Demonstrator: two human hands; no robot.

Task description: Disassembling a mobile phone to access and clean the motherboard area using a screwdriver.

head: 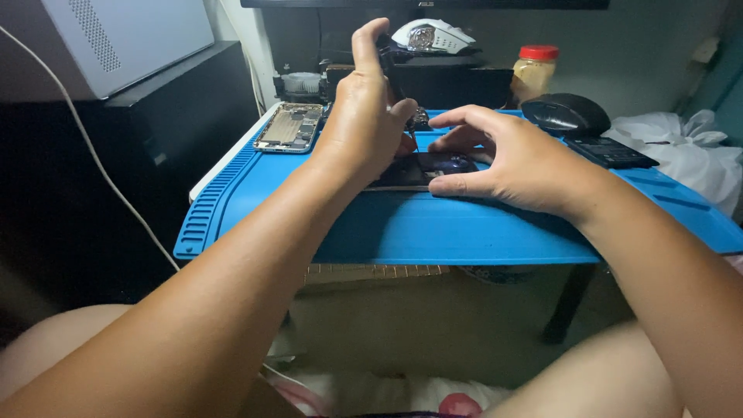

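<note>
My left hand (364,116) grips a dark screwdriver (391,73) upright, with the thumb on its top and the tip down near a dark flat phone part (402,174) on the blue work mat (433,224). My right hand (511,159) rests on the mat beside it. Its fingers are spread and the fingertips touch the dark part, holding it in place. The screwdriver's tip is hidden behind my fingers.
An opened phone body (290,128) with bare circuitry lies at the mat's far left. A black computer mouse (565,114) and a black battery-like slab (611,151) sit at the right. A jar with a red lid (534,71), a white box (124,35) and a cable (101,162) lie around.
</note>
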